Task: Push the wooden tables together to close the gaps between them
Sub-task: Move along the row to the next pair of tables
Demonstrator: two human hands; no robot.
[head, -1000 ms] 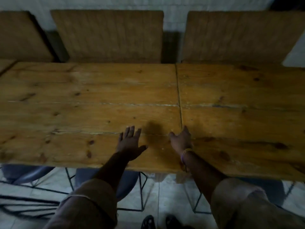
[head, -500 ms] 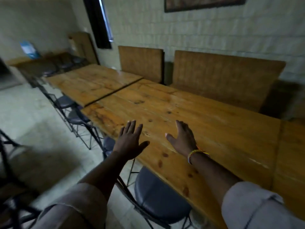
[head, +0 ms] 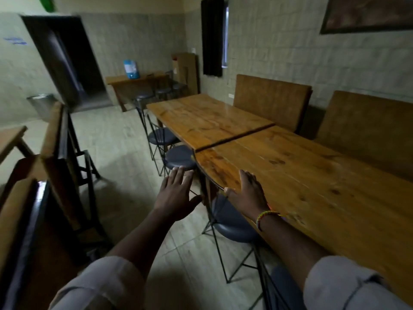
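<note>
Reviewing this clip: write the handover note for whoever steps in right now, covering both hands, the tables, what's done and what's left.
Left hand: open, fingers spread, in the air off the table's edge, holding nothing.
Right hand: open, palm flat on the near table by its front edge, no grip.
Far table sits end to end with the near one; a dark gap shows between them, apparently wider toward the wall.
Done: nothing at this joint.
Left: push the two tables together until that gap closes.

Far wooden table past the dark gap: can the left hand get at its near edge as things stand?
Probably yes. The left hand hovers open over the floor; only a round grey stool sits below the far wooden table.
</note>
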